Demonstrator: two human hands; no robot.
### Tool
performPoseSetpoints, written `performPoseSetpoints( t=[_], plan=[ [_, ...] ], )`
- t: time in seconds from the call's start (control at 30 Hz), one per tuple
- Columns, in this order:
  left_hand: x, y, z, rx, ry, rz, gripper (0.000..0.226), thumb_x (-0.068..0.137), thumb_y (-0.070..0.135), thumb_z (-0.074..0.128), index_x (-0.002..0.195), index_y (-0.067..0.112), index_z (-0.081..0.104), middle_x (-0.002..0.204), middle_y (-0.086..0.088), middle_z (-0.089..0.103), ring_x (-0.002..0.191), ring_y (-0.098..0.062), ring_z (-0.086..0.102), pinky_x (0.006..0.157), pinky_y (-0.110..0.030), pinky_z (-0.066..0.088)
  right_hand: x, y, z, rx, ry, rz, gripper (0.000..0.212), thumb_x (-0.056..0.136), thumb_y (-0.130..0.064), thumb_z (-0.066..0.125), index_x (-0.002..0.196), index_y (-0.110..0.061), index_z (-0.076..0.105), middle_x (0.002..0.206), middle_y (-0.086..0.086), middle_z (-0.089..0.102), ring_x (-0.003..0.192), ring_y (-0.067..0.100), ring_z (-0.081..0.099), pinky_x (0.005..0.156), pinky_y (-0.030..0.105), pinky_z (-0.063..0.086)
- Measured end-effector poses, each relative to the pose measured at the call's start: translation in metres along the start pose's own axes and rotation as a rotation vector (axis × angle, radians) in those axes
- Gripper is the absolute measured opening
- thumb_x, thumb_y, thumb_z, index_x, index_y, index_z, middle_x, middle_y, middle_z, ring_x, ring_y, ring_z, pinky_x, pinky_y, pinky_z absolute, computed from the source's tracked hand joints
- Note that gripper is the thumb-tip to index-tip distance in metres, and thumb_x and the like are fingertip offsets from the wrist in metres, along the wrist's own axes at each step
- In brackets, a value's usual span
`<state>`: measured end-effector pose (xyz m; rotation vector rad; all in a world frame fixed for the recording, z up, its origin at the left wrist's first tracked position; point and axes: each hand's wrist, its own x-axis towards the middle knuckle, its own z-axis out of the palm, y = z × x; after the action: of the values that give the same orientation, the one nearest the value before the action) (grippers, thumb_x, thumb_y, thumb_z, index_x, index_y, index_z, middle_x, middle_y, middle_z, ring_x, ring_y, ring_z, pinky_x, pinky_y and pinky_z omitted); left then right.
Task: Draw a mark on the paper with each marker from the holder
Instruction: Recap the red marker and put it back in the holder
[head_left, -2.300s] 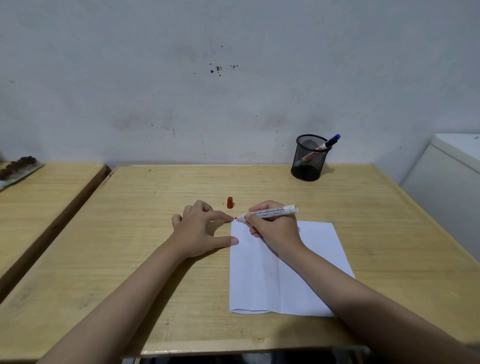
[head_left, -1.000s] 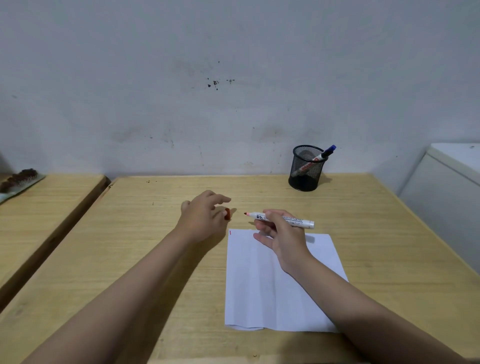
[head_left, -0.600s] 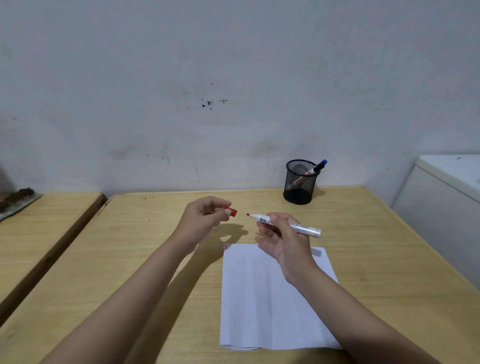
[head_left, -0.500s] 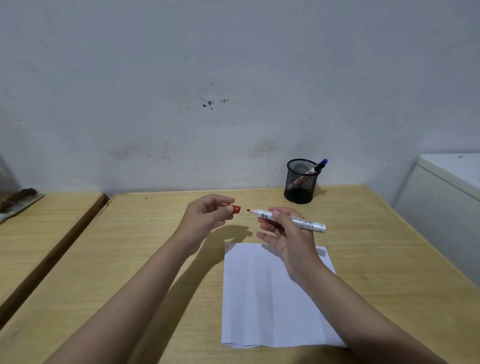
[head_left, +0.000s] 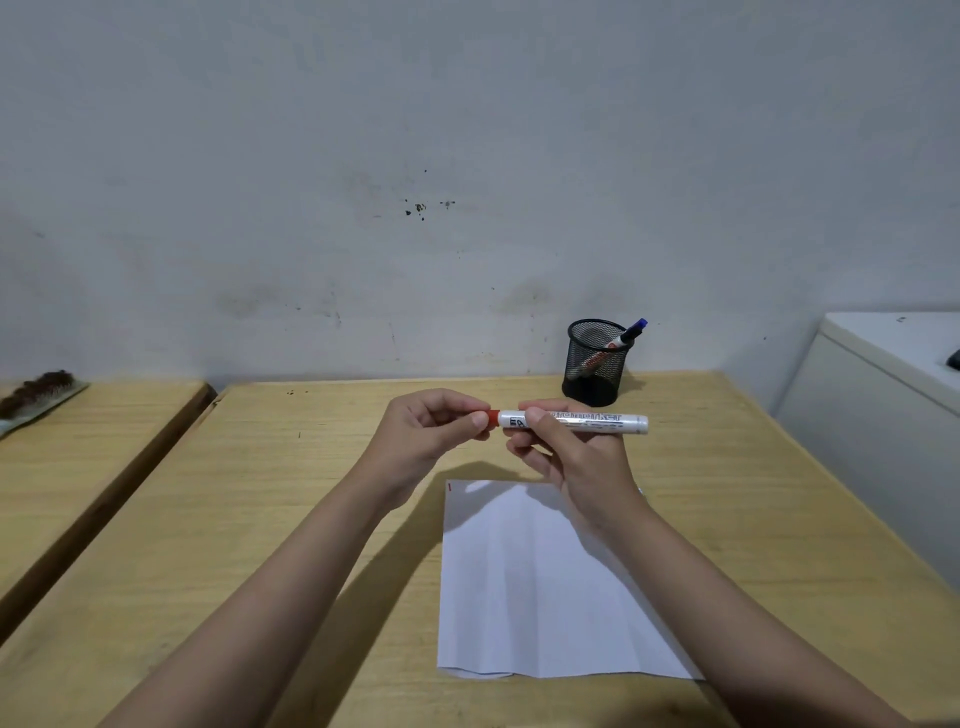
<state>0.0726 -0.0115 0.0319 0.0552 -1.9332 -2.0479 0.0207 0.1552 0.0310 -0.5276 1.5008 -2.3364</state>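
left hand (head_left: 426, 434) at frame centre pinches the small red cap (head_left: 492, 418) on the white marker (head_left: 571, 421), whose barrel the right hand (head_left: 576, 457) grips; below lies white paper (head_left: 530, 587) on the wooden table (head_left: 234, 519); black mesh holder (head_left: 595, 364) stands upper right.

The left hand (head_left: 431, 431) and right hand (head_left: 576, 457) meet above the worktop (head_left: 260, 519), the marker (head_left: 571, 421) lying level between them: its cap (head_left: 492, 418) at the left hand's fingertips, its barrel running rightward past the right hand. Below and nearer than both hands, the paper (head_left: 524, 582) lies flat on the worktop, a small mark (head_left: 450, 487) in its far left corner. Beyond the right hand, near the worktop's back edge by the wall, stands the holder (head_left: 595, 364), a second marker (head_left: 626, 336) leaning in it. Well left of the left hand sits a second worktop (head_left: 88, 441); well right of the right hand, a cabinet (head_left: 883, 415).
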Motion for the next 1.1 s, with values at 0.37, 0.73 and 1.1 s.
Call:
performPoseSetpoints(
  t=[0.37,0.73,1.1],
  plan=[
    [0.013,0.025,-0.005,0.275,0.212,0.152,0.007,0.077,0.005,0.070,0.081,0.011,0.070,0.075,-0.009,0.069,0.070,-0.014,0.060,0.070,-0.024,0.048,0.008,-0.016,0.002,-0.402,0.037,0.079,0.017,0.079,-0.018,0.073,0.070,-0.007,0.064,0.060,0.006,0.064,0.047,0.010,0.056,0.049,0.021,0.054],
    [0.044,0.053,0.039,0.633,0.004,0.295,0.011,0.077,0.014,0.069,0.088,0.016,0.070,0.077,0.000,0.073,0.074,-0.010,0.068,0.073,-0.022,0.054,0.048,-0.055,-0.016,-1.166,-0.118,-0.450,0.006,0.076,-0.018,0.069,0.079,-0.013,0.070,0.068,-0.003,0.064,0.061,0.012,0.061,0.061,0.025,0.049],
    [0.143,-0.019,0.093,0.891,0.050,0.153,0.054,0.077,0.041,0.067,0.122,0.016,0.053,0.126,-0.005,0.052,0.119,-0.024,0.048,0.096,-0.041,0.044,0.150,-0.113,-0.075,-1.048,0.344,-0.354,0.002,0.069,-0.011,0.067,0.070,-0.011,0.065,0.056,-0.008,0.058,0.051,0.001,0.052,0.046,0.005,0.035]
  ],
)
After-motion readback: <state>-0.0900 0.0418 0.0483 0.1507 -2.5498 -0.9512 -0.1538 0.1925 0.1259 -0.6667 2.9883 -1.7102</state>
